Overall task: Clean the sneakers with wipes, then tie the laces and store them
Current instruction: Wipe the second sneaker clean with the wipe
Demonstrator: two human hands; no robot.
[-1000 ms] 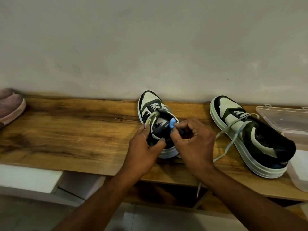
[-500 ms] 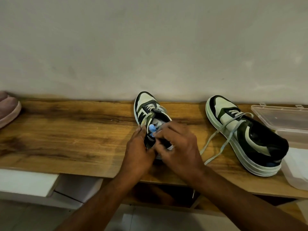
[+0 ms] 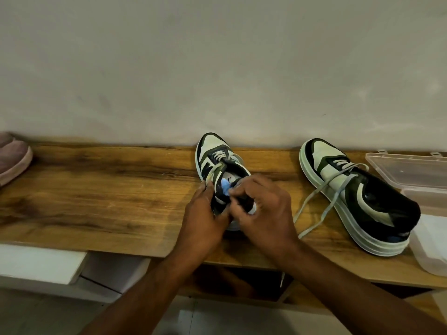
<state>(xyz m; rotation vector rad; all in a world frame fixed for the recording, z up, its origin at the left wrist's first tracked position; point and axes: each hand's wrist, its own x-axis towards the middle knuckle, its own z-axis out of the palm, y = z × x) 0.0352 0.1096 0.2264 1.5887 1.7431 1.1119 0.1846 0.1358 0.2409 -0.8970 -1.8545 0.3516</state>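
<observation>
Left sneaker [image 3: 219,163]: stands on the wooden shelf [image 3: 101,194], toe at 12 o'clock against the wall [image 3: 217,68], heel toward the person and hidden under both hands.
Left hand [image 3: 203,221]: closed around the sneaker's collar on its 9 o'clock side, thumb on the lace edge.
Right hand [image 3: 263,213]: fingers pinched shut on a small blue wipe [image 3: 225,188], pressed at the tongue opening.
Right sneaker [image 3: 358,197]: at 3 o'clock of the first, well apart, toe at 11 o'clock; its grey laces [image 3: 314,204] lie untied and trail over the shelf edge.
Clear plastic box [image 3: 416,172]: at the far 3 o'clock end, just beside the right sneaker's heel, lid open.
Pink shoe [image 3: 12,158]: at the 9 o'clock edge of the shelf, partly cut off.
</observation>
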